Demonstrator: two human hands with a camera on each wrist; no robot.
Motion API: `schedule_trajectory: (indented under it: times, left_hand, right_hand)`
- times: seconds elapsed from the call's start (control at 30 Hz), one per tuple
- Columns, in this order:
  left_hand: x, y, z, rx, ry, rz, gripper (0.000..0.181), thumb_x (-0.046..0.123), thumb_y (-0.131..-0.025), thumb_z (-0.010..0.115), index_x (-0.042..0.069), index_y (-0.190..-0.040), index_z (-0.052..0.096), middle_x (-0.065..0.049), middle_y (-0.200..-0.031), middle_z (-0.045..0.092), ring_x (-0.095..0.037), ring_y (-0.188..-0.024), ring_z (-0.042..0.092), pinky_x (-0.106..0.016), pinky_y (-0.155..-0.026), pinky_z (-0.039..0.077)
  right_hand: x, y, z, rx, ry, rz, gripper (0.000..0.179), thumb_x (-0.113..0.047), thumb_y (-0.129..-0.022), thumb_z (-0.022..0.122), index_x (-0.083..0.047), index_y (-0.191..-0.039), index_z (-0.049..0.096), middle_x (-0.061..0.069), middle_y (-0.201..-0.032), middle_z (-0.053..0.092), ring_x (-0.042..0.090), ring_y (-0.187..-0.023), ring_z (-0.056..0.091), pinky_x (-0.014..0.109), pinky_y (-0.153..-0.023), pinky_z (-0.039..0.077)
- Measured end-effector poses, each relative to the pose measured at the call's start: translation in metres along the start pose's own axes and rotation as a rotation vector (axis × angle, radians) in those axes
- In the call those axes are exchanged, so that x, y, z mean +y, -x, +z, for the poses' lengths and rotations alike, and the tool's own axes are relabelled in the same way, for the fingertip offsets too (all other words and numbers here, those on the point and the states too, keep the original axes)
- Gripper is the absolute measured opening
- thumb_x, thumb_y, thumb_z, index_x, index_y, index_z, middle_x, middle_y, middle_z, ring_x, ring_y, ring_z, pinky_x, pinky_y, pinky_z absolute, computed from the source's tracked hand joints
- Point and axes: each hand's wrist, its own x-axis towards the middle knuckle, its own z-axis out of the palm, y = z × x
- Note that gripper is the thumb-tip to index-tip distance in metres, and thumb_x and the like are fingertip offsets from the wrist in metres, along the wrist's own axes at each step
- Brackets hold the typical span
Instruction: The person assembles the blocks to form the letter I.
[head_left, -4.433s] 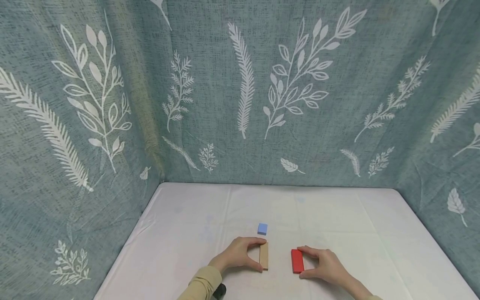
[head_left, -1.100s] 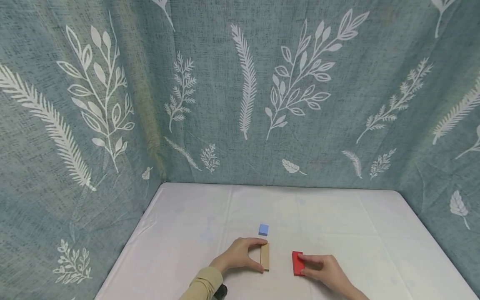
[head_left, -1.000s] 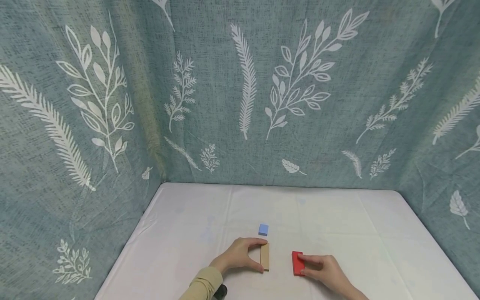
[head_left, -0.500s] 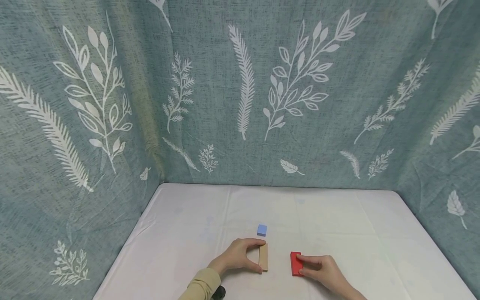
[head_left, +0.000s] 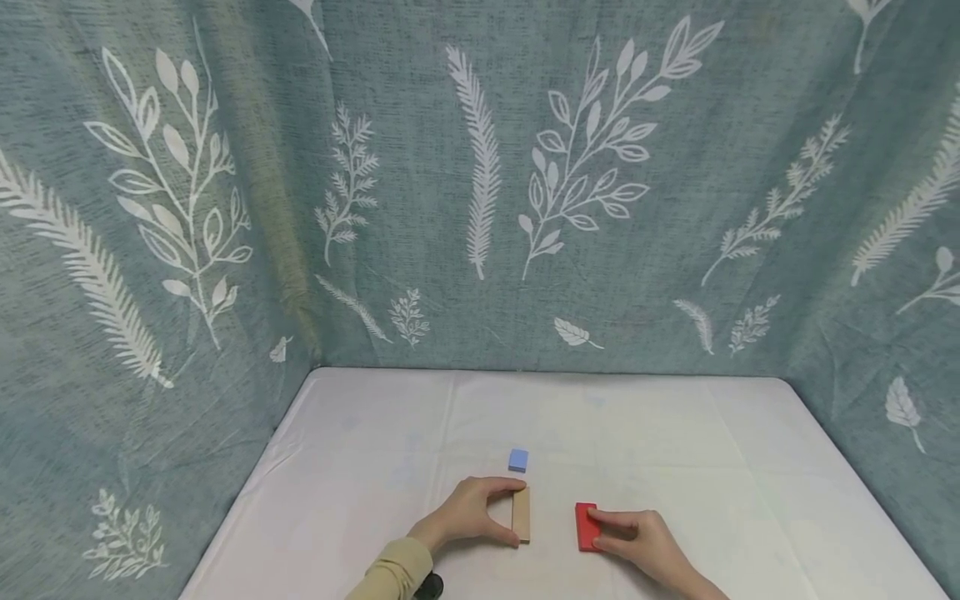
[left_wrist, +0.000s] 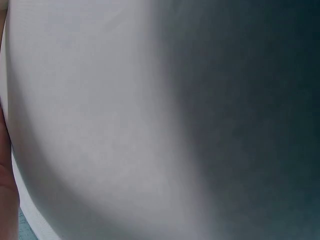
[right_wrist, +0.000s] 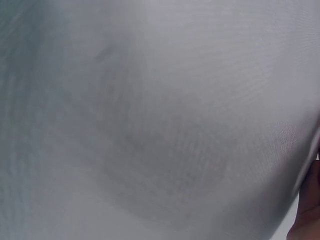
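Note:
In the head view, my left hand point(head_left: 467, 510) holds a plain wooden block point(head_left: 521, 517) lengthwise, index finger at its far end and thumb at its near end. A small blue block point(head_left: 518, 460) lies just beyond it on the white cloth. To the right, my right hand point(head_left: 647, 543) pinches a red block point(head_left: 585, 529), with the fingertips over its right side. A gap of cloth separates the red and wooden blocks. The wrist views show mostly blurred cloth, with a sliver of the left hand point(left_wrist: 6, 200) and of the right hand point(right_wrist: 307, 212) at their edges.
A white cloth point(head_left: 660, 450) covers the table. Blue-green curtains point(head_left: 420, 208) with white leaf prints hang behind and at both sides. A small black object point(head_left: 430, 586) shows by the left sleeve at the near edge.
Since the earliest frame, my right hand has shifted its fingers from the red block's two ends to a closer pinch on its right side. The left hand keeps its hold; the view shifts slightly.

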Motion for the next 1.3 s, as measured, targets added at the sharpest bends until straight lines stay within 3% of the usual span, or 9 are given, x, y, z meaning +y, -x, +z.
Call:
schedule_trajectory:
  times: [0.57, 0.9, 1.13, 1.3]
  left_hand:
    - [0.001, 0.001, -0.005, -0.023, 0.046, 0.032, 0.076, 0.034, -0.064, 0.087, 0.009, -0.129, 0.058, -0.003, -0.132, 0.06, -0.021, -0.126, 0.054, -0.03, -0.108, 0.043]
    - [0.001, -0.003, -0.009, -0.084, 0.182, -0.032, 0.075, 0.026, -0.066, 0.087, 0.004, -0.131, 0.056, -0.009, -0.134, 0.057, -0.021, -0.127, 0.053, -0.017, -0.104, 0.043]
    - [0.004, -0.003, -0.016, -0.04, 0.24, -0.056, 0.074, 0.021, -0.068, 0.086, 0.003, -0.132, 0.054, -0.011, -0.137, 0.055, -0.025, -0.129, 0.05, -0.021, -0.104, 0.044]
    - [0.007, -0.005, -0.025, -0.014, 0.259, -0.041, 0.074, 0.02, -0.069, 0.085, 0.002, -0.133, 0.052, -0.013, -0.138, 0.053, -0.026, -0.13, 0.049, -0.026, -0.105, 0.044]
  right_hand:
    - [0.001, 0.0, 0.001, 0.004, 0.008, -0.019, 0.046, -0.04, -0.078, 0.075, -0.014, -0.115, 0.07, 0.005, -0.111, 0.071, 0.007, -0.107, 0.064, 0.014, -0.086, 0.052]
    - [0.004, 0.002, 0.002, 0.013, 0.008, -0.031, 0.044, -0.041, -0.078, 0.074, -0.015, -0.114, 0.071, 0.004, -0.11, 0.072, 0.01, -0.107, 0.065, 0.014, -0.086, 0.051]
    - [0.003, 0.002, 0.002, 0.012, 0.017, -0.019, 0.044, -0.041, -0.078, 0.074, -0.015, -0.114, 0.071, 0.003, -0.11, 0.072, 0.013, -0.107, 0.066, 0.015, -0.086, 0.052]
    - [0.002, 0.001, 0.001, 0.011, 0.022, -0.009, 0.044, -0.041, -0.077, 0.075, -0.016, -0.114, 0.071, 0.003, -0.11, 0.072, 0.014, -0.107, 0.065, 0.015, -0.087, 0.052]
